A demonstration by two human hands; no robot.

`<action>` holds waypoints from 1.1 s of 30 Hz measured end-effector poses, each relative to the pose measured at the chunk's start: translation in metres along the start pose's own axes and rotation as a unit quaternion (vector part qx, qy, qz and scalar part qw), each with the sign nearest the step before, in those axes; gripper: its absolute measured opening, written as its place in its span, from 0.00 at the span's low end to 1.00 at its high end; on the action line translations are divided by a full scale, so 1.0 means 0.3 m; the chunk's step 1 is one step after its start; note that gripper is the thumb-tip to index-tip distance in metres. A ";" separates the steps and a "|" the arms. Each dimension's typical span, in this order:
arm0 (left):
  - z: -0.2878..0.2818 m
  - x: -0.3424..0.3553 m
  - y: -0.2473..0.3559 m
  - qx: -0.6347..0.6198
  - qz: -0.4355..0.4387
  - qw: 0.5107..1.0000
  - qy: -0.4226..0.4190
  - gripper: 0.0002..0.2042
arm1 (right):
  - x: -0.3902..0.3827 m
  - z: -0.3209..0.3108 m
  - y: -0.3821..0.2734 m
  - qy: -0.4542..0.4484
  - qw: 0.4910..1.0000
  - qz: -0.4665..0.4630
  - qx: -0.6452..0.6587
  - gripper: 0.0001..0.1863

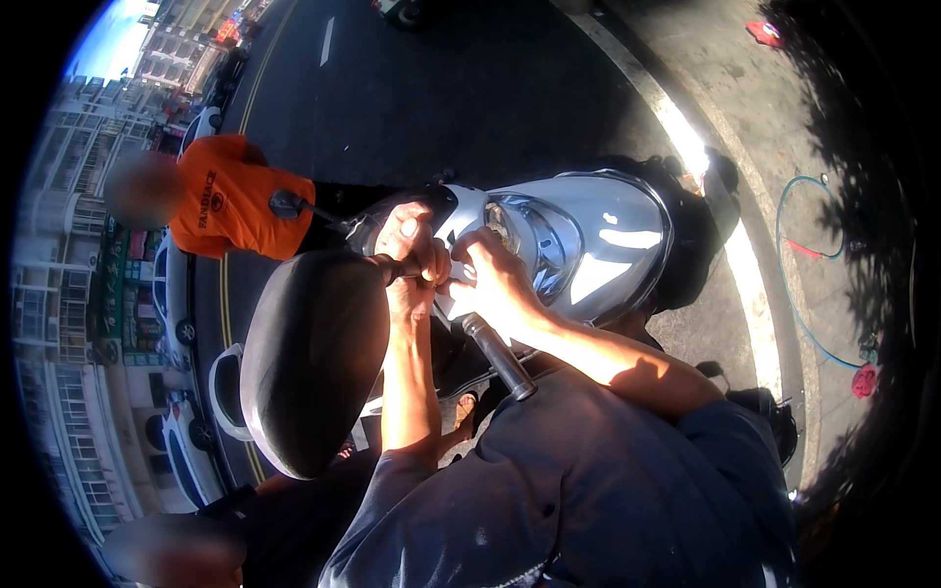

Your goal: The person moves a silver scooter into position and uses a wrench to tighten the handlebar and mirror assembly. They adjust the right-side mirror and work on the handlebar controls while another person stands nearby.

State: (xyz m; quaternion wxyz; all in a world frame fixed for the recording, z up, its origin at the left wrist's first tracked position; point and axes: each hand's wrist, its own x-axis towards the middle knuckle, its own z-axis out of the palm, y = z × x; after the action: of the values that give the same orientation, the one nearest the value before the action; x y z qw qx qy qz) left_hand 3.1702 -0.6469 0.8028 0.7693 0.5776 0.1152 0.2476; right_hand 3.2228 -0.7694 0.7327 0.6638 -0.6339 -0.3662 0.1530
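A scooter with a silver-white body point(627, 230) stands in front of me. Its large dark rear-view mirror point(314, 363), seen from the back, fills the space left of my hands. My left hand point(414, 245) is closed, fingers curled around the mirror's stem point(394, 269) where it meets the handlebar. Close beside it, my right hand point(490, 279) has its fingers bent and pinched together, its tips nearly touching the left hand. Whatever those tips hold is hidden. Just below the right hand, a black handlebar grip point(502, 361) sticks out toward me.
A person in an orange shirt point(230, 196) stands beyond the scooter's far side, near its other mirror point(286, 204). Another person in dark clothes point(294, 534) is at my lower left. Parked cars point(176, 289) line the road. A teal hose point(784, 255) lies on the pavement at right.
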 end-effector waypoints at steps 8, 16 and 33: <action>-0.010 -0.001 -0.002 -0.005 -0.012 1.000 -0.019 0.15 | 0.010 -0.025 0.020 -0.073 0.995 -0.019 0.072 0.33; -0.008 -0.008 0.007 -0.003 -0.016 1.000 -0.024 0.15 | 0.033 -0.034 -0.031 -0.128 0.991 0.025 -0.022 0.40; -0.005 -0.009 0.019 -0.005 -0.017 0.999 -0.044 0.15 | 0.022 -0.004 0.029 -0.068 0.992 -0.103 -0.035 0.42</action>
State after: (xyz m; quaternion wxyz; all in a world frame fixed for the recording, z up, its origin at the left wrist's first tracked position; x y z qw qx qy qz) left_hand 3.1657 -0.6459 0.8075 0.7807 0.5818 0.0898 0.2095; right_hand 3.2305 -0.7644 0.7264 0.6268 -0.6041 -0.4788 0.1139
